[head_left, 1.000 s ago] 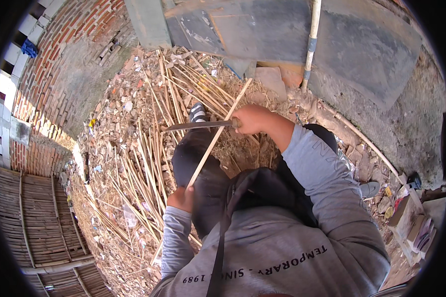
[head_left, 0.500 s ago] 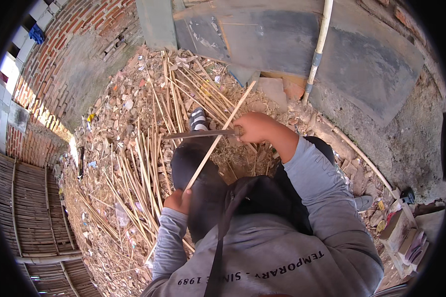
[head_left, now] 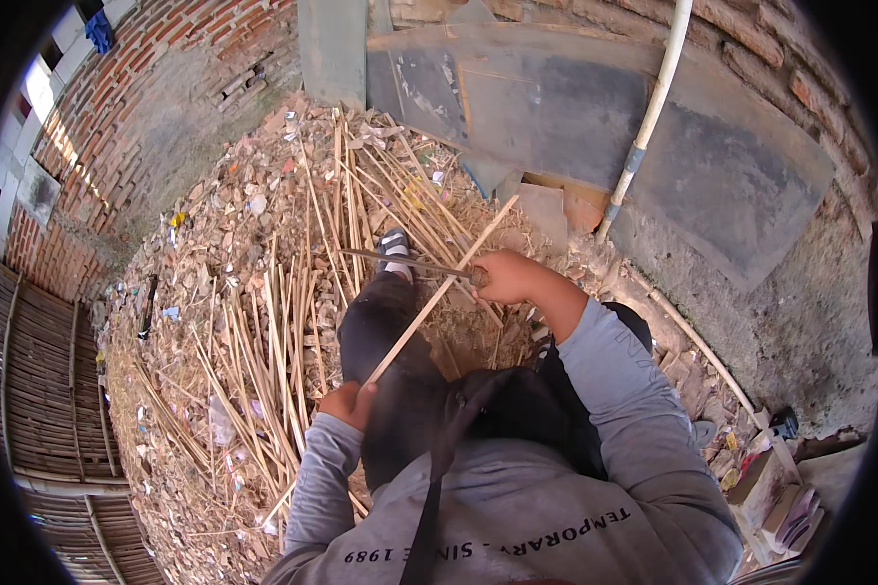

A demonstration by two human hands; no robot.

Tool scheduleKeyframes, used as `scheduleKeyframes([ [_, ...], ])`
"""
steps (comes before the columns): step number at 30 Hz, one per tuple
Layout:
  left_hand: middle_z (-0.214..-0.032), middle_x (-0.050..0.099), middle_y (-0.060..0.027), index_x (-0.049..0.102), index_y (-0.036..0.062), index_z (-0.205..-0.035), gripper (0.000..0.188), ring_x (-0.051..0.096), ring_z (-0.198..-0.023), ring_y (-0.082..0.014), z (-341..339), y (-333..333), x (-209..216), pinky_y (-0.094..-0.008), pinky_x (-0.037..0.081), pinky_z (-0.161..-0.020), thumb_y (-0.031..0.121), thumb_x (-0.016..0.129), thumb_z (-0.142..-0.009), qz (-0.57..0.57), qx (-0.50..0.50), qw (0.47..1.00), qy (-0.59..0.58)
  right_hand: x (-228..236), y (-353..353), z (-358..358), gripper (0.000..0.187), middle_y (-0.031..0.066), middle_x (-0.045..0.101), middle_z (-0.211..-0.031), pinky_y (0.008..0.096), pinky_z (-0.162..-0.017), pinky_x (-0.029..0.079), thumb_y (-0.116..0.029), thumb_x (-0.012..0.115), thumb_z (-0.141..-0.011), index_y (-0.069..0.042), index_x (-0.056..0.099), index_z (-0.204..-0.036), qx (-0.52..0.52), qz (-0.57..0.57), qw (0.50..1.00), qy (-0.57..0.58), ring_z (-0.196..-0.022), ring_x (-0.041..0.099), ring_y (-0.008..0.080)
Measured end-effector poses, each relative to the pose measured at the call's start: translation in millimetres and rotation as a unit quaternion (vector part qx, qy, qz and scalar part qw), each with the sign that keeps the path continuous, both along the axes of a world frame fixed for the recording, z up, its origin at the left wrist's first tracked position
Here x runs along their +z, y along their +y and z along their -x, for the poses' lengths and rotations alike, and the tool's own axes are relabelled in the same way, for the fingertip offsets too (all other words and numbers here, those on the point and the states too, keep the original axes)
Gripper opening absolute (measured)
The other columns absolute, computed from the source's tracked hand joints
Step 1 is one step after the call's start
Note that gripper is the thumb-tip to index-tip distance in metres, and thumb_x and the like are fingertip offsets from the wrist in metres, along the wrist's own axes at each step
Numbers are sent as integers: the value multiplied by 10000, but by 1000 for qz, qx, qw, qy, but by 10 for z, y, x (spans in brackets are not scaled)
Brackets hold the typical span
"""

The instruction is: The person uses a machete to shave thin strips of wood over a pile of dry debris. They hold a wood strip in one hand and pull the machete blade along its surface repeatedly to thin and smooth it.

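A long, pale bamboo strip (head_left: 427, 310) slants up and to the right across my lap and knee. Its lower end is gripped in my left hand (head_left: 349, 404), fingers closed round it beside my thigh. My right hand (head_left: 502, 277) is closed on the handle of a machete (head_left: 400, 258), whose dark narrow blade points left and crosses the strip. The strip passes right beside the handle; whether my right fingers touch it I cannot tell.
Bamboo strips (head_left: 283, 341) lie in a heap on rubble-strewn ground to the left. More bamboo strips (head_left: 400, 190) lie ahead near my shoe (head_left: 394, 252). A white pipe (head_left: 651, 122) stands against the grey wall at the right. Woven bamboo panels (head_left: 49, 380) edge the far left.
The machete blade has tilted, its tip now higher than the handle. My right hand has shifted slightly right and down with it. The whole view has turned a little.
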State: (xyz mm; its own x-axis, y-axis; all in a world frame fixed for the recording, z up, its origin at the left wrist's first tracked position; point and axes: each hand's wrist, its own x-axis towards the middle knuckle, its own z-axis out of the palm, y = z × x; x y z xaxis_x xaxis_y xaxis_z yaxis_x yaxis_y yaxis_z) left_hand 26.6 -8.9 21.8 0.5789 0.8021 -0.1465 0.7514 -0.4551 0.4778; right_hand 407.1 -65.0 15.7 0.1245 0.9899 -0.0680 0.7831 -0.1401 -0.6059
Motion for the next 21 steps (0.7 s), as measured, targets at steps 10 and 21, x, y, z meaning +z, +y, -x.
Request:
scheduleKeyframes([
  [10, -672, 575, -271, 559, 9, -720, 408, 581, -681, -477, 26, -83, -66, -514, 453, -614, 361, 549, -927, -52, -3, 997, -59, -19, -59, -117, 311, 180, 659, -869, 461, -749, 508, -235, 695, -716, -110, 666, -999, -8, -59, 998, 23, -867, 638, 379],
  [21, -661, 576, -277, 551, 21, -727, 409, 588, -698, -484, 39, -94, -70, -534, 457, -616, 379, 555, -925, -65, -6, 997, -44, 7, -50, -125, 313, 189, 644, -805, 463, -714, 492, -253, 722, -706, -44, 633, -921, -32, -37, 999, 7, -817, 633, 380],
])
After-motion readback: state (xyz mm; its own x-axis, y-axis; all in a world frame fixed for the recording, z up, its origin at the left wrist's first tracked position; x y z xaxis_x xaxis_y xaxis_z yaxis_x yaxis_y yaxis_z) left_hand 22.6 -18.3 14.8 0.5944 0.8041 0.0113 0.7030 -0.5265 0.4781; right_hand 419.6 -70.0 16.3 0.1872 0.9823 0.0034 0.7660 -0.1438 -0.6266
